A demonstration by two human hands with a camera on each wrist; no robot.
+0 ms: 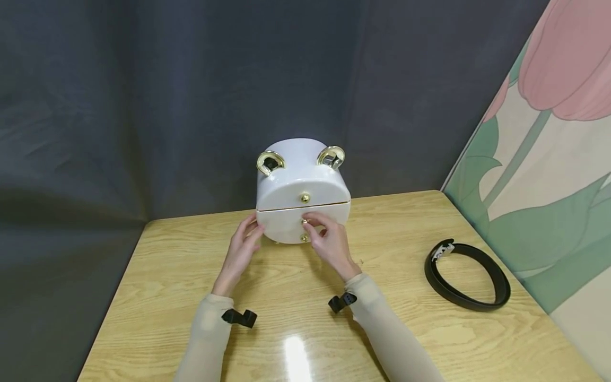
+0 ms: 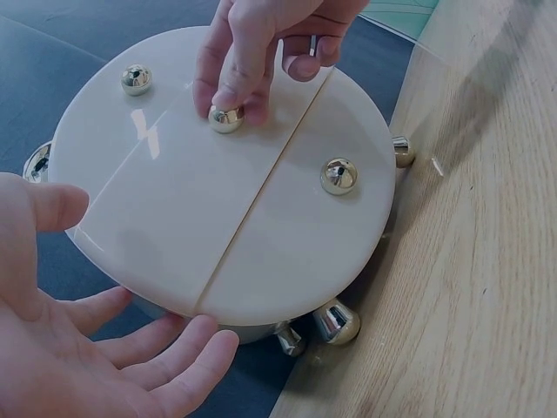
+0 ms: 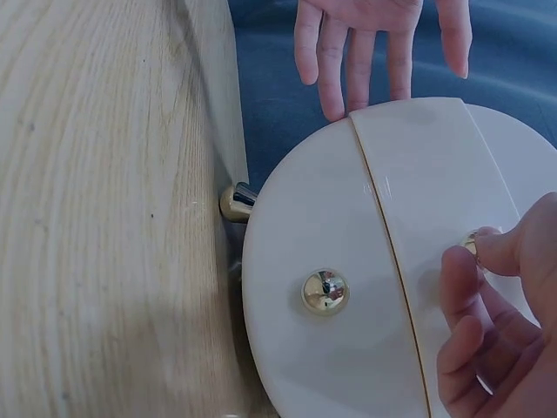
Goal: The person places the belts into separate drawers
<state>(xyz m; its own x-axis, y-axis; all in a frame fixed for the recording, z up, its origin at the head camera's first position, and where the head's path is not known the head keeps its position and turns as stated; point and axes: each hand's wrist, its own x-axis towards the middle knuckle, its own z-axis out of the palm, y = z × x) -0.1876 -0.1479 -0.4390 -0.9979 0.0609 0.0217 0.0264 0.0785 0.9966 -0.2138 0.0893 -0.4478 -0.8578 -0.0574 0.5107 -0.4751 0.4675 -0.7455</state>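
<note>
A glossy white round-fronted jewelry box [image 1: 298, 180] stands on gold feet at the back of the table, two gold ear-shaped loops on top. Its drawer fronts carry three round gold knobs, one above another. My right hand [image 1: 330, 241] pinches the middle knob [image 2: 225, 120] between thumb and fingers. Below it, the bottom knob [image 3: 325, 292] is untouched, as is the top knob [image 1: 305, 198]. My left hand [image 1: 242, 249] is at the box's left side, fingers spread, fingertips right at the edge of the front. Thin seams run across the front above and below the middle drawer.
A coiled black belt [image 1: 501, 289] with a silver buckle lies on the right of the wooden table [image 1: 157, 297]. Behind the box hangs a dark curtain [image 1: 200, 106]. A tulip-patterned panel [image 1: 539, 196] borders the table's right edge.
</note>
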